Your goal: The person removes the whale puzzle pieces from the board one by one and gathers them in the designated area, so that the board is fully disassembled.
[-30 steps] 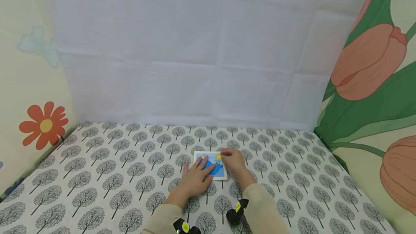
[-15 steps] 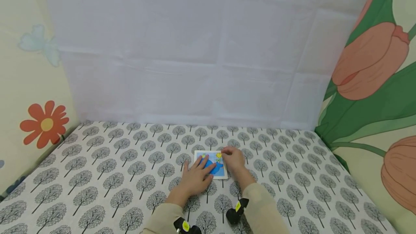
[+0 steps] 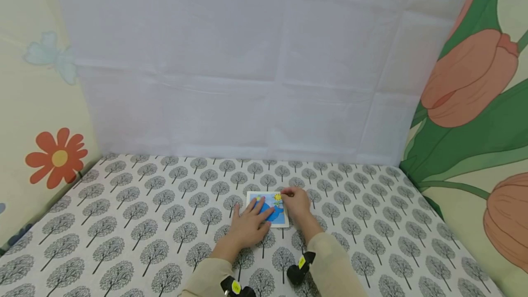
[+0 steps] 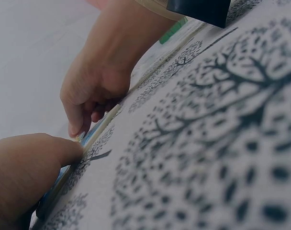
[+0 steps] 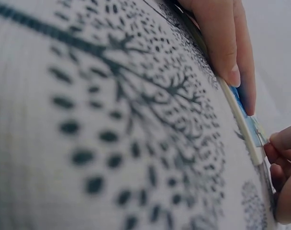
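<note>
1. Head view: picture board [image 3: 280, 218] on the desk [image 3: 142, 205], 6 o'clock from centre.
2. Left hand [image 3: 247, 228] spread over it from 7 o'clock.
3. Right hand [image 3: 298, 203] curled at its yellow bit [image 3: 277, 197], 1 o'clock; can't tell if gripping tbh.

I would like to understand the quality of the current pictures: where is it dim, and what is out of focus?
Head view: soft, even light, no strong glare; the printed cloth reads clearly, but the illustrated board shows little fine detail. Left wrist view: dimmer, bluish, the cloth's nearest print, lower right, blurred. Right wrist view: also dim; the cloth nearest the lens, at left, is out of focus.
</note>
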A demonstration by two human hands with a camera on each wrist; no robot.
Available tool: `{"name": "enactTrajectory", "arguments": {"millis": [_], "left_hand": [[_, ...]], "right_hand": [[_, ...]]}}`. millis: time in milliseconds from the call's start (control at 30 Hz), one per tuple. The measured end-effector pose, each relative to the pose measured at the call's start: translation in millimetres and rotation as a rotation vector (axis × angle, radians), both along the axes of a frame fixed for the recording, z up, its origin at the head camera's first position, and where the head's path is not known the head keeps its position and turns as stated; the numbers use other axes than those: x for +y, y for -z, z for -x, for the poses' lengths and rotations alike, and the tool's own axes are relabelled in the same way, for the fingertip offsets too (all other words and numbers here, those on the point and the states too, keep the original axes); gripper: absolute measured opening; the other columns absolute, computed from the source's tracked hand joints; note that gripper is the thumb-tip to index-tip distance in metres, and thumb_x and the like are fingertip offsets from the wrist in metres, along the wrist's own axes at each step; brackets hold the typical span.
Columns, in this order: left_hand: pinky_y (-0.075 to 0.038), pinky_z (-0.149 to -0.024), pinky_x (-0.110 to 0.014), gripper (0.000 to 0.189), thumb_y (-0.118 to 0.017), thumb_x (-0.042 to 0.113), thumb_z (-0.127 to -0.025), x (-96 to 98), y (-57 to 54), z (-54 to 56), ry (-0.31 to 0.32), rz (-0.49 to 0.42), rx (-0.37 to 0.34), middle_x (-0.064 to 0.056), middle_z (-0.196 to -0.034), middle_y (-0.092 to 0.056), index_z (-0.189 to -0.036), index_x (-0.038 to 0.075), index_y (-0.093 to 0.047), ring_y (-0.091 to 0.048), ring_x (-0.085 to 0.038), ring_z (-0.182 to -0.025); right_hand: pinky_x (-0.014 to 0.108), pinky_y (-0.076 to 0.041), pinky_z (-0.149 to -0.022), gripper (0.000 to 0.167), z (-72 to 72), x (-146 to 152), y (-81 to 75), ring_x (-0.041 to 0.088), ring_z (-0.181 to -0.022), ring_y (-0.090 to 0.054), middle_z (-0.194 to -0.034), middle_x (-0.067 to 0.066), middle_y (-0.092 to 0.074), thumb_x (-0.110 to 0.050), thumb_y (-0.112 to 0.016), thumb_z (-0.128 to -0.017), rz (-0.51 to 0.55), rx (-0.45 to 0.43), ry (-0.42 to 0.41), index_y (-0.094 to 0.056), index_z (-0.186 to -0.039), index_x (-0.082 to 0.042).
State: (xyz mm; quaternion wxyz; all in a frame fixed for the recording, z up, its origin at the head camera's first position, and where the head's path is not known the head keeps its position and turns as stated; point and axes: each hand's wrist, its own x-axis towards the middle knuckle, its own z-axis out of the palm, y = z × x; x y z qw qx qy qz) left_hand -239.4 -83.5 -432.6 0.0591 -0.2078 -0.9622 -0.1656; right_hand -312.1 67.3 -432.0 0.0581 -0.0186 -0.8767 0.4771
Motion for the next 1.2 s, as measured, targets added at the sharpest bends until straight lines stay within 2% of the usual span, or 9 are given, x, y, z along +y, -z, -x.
{"name": "enactTrajectory", "arguments": {"millis": [167, 400, 600, 767, 933, 1200], "left_hand": [[-0.007, -0.092, -0.061, 0.041, -0.041, 0.032, -0.09, 0.3, -0.7, -0.3, -0.002, 0.001, -0.004, -0.01, -0.138, -0.026, -0.129, 0.019, -0.044, -0.017, -0.03, -0.126], [-0.007, -0.093, -0.061, 0.041, -0.041, 0.033, -0.09, 0.1, 1.0, 0.1, -0.006, 0.012, -0.004, -0.009, -0.139, -0.025, -0.129, 0.02, -0.043, -0.016, -0.029, -0.126], [-0.007, -0.093, -0.06, 0.042, -0.04, 0.033, -0.091, -0.2, 1.6, 0.7, 0.003, 0.012, -0.004, -0.009, -0.139, -0.024, -0.13, 0.019, -0.042, -0.015, -0.03, -0.127], [-0.007, -0.093, -0.06, 0.042, -0.039, 0.033, -0.091, -0.4, 2.3, 1.3, 0.008, 0.015, -0.003, -0.009, -0.139, -0.024, -0.13, 0.019, -0.042, -0.015, -0.03, -0.127], [-0.007, -0.092, -0.061, 0.041, -0.039, 0.033, -0.091, -0.8, 3.2, 1.7, 0.006, 0.02, 0.006, -0.01, -0.138, -0.025, -0.129, 0.019, -0.043, -0.015, -0.03, -0.126], [-0.007, -0.092, -0.061, 0.041, -0.039, 0.033, -0.091, -0.4, 3.5, 1.5, 0.006, 0.011, 0.005, -0.009, -0.139, -0.025, -0.129, 0.019, -0.043, -0.015, -0.03, -0.126]], "right_hand": [[0.035, -0.04, -0.077, 0.007, 1.6, -1.2, -1.5, 0.017, -0.081, -0.052, -0.082, -0.001, -0.057, -0.012, -0.063, -0.076, 0.002, -0.055, 0.02, -0.063, -0.083, -0.012], [0.036, -0.039, -0.081, 0.017, 1.2, -1.3, -3.6, 0.017, -0.085, -0.053, -0.083, -0.002, -0.059, -0.01, -0.061, -0.077, 0.009, -0.068, -0.011, -0.065, -0.093, -0.012], [0.039, -0.037, -0.085, 0.013, 0.4, -0.3, -4.8, 0.02, -0.092, -0.052, -0.089, -0.001, -0.061, -0.013, -0.061, -0.078, -0.023, -0.078, -0.013, -0.067, -0.089, -0.014], [0.036, -0.041, -0.077, 0.008, -0.4, 1.0, -4.6, 0.019, -0.085, -0.053, -0.084, -0.001, -0.06, -0.014, -0.061, -0.078, -0.03, -0.068, -0.028, -0.067, -0.084, -0.012], [0.038, -0.041, -0.076, 0.005, -2.5, 1.9, -2.5, 0.02, -0.085, -0.052, -0.082, -0.001, -0.058, -0.014, -0.061, -0.079, -0.018, -0.032, -0.05, -0.066, -0.08, -0.012], [0.042, -0.036, -0.082, 0.011, -1.9, 3.0, 2.5, 0.019, -0.086, -0.053, -0.085, -0.002, -0.06, -0.016, -0.061, -0.08, -0.055, -0.002, -0.077, -0.066, -0.089, -0.014]]}}
